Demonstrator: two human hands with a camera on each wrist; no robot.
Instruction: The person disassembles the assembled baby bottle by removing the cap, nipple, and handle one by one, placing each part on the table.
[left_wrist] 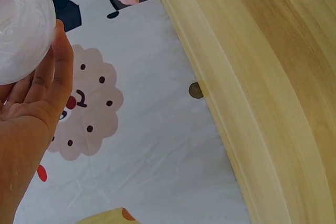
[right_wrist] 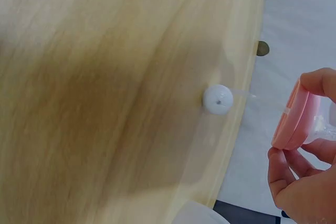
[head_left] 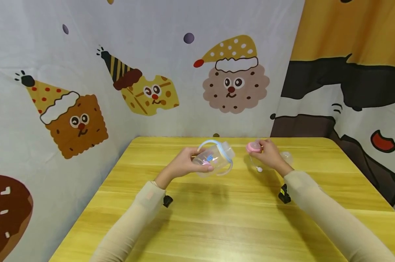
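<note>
My left hand [head_left: 185,162] grips a clear baby bottle [head_left: 214,158] with pale blue handles, tilted above the table with its uncapped neck toward the right. In the left wrist view the round base of the bottle [left_wrist: 23,30] faces the camera. Fingers and thumb of my right hand [head_left: 268,154] pinch a pink bottle collar [head_left: 254,147] with a clear nipple in it. From the collar hangs a thin clear straw ending in a white weighted ball [right_wrist: 218,99]. A gap separates the collar from the bottle neck.
Behind my right hand a clear dome-shaped cap [head_left: 286,157] stands on the wooden table [head_left: 197,222]. A cloth printed with cartoon snacks [head_left: 158,125] hangs along the table's back and left edges.
</note>
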